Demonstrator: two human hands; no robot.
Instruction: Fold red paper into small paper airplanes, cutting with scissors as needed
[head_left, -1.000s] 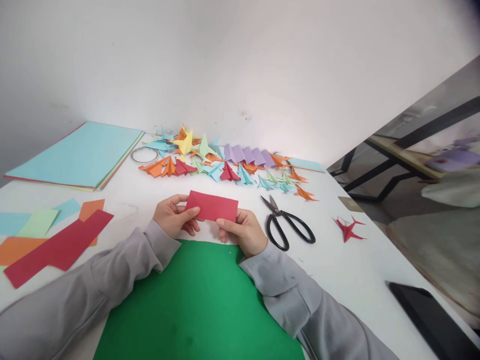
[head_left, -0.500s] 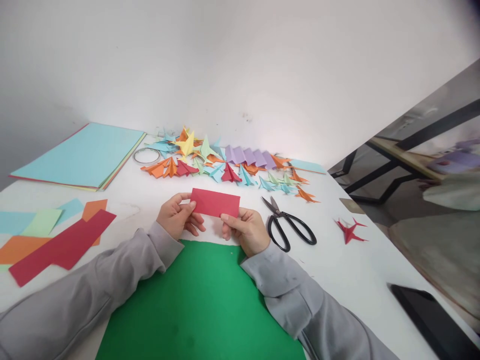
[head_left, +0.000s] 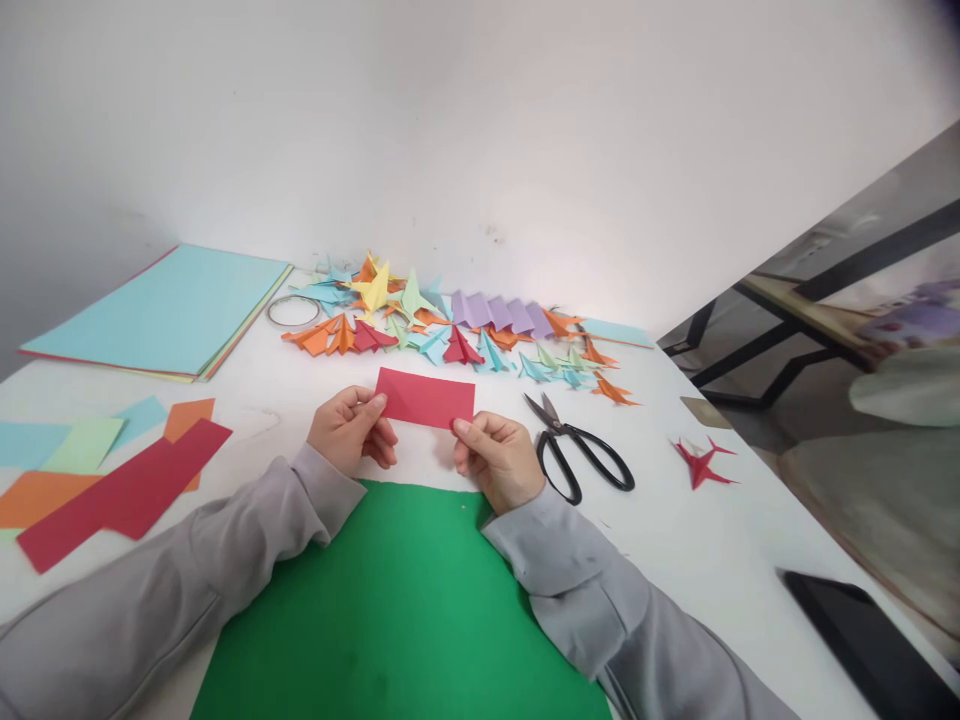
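Note:
A small red paper rectangle [head_left: 425, 397] is held up between both hands, just beyond the far edge of a green sheet [head_left: 405, 600]. My left hand [head_left: 350, 430] pinches its left edge between thumb and fingers. With the thumb in front, my right hand [head_left: 501, 455] grips its lower right corner. Black-handled scissors [head_left: 566, 430] lie to the right of my right hand, blades partly apart. Behind the red paper runs a row of folded paper figures in several colours, among them a red one [head_left: 462, 346] and a yellow one [head_left: 375, 290].
On the left lie loose paper pieces, including a red strip [head_left: 127, 495], and a stack of coloured sheets [head_left: 165, 310]. A roll of tape [head_left: 293, 311] sits beside the stack. At right are a red folded figure [head_left: 703, 464] and a black tablet-like device [head_left: 862, 635].
Both hands have raised the red paper slightly, moving it a little to the left. My right thumb has shifted toward its lower right corner. The things on the table stay put.

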